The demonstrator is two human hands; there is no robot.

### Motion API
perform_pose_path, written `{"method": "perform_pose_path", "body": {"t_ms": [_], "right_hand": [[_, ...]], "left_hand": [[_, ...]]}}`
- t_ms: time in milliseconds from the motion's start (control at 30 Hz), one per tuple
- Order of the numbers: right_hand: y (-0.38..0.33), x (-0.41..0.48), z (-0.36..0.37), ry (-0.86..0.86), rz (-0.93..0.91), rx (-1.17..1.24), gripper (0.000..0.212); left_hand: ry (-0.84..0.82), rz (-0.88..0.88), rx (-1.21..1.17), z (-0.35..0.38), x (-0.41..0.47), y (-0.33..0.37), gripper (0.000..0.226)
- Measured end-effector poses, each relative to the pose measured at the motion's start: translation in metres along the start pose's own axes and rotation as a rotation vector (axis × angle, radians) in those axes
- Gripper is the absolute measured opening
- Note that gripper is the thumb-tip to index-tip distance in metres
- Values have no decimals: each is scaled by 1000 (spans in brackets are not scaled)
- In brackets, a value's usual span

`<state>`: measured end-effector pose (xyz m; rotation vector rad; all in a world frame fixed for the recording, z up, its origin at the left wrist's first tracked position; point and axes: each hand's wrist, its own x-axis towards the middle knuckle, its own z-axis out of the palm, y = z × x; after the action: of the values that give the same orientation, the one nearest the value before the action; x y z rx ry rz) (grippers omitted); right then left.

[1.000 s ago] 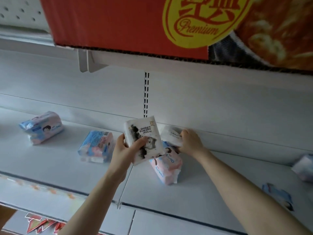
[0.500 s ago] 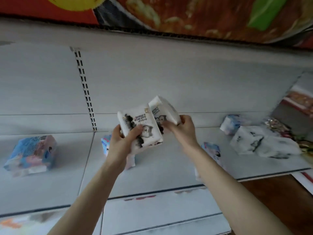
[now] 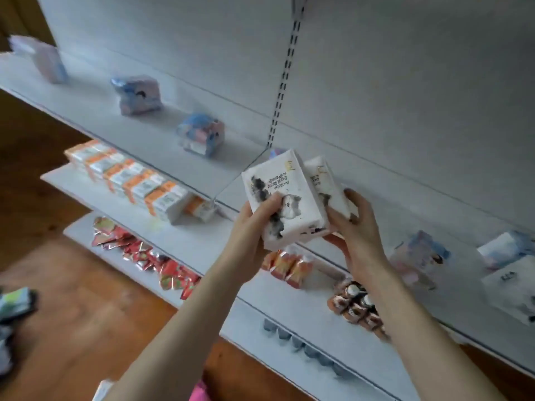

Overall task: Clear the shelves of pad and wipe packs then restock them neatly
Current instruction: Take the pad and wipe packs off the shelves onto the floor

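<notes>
Head view: two white cat-print packs — black smudgy art.

A second earlier the right hand was down at the back of the shelf, closing on the second white pack. It lifted that pack clear and carried it across to the first white pack, which the left hand gripped. Half a second earlier the two packs met at an angle; they ended side by side and touching, faces turned the same way. Both hands drew back to the shelf's front edge. The view tipped down, and the lower shelves came into sight.
</notes>
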<state>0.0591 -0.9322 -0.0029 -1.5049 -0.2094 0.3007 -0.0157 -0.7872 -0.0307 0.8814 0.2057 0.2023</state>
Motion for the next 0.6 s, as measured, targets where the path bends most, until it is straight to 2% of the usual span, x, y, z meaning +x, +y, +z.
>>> {"method": "perform_pose_path", "body": {"t_ms": [67,200,267,367,467,600], "right_hand": [[29,-18,22,-140,92,-17,41],[103,-60,83,-386,288,-126,41],[146,-85,110,-457,384,-199,45],[223,-133,144,-555,547,-319,49],[307,-186,171,-637,732,-442,65],[420,-249,198,-709,899,-586,71]], "left_hand": [[161,6,-17,-33,-40,-12,48],[468,22,-73,-106,-124,-41,35],[626,-9,-120,-141,-165,-61,38],[865,-93,-218,-195,-223,-100,54],[1078,-164,-313,-255,-281,-154,34],[1262,-266,-381,-340,-345,-237,32]]}}
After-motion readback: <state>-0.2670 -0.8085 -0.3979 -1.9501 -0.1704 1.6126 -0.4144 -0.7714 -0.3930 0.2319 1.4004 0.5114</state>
